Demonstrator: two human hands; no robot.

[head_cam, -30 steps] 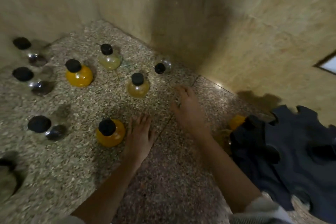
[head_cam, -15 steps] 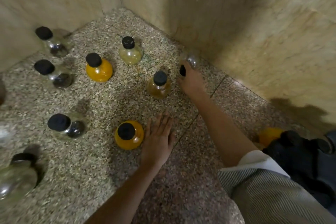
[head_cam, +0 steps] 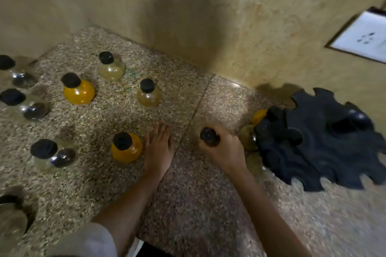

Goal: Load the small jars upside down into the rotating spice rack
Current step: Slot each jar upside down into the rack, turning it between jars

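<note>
Jars seven upright, one in right hand

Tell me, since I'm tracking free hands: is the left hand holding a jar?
No, the left hand lies flat on the counter beside an orange jar.

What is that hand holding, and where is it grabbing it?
The right hand holds a small jar, fingers wrapped around its body with the black cap poking out. The left hand lies flat, holding nothing.
</note>
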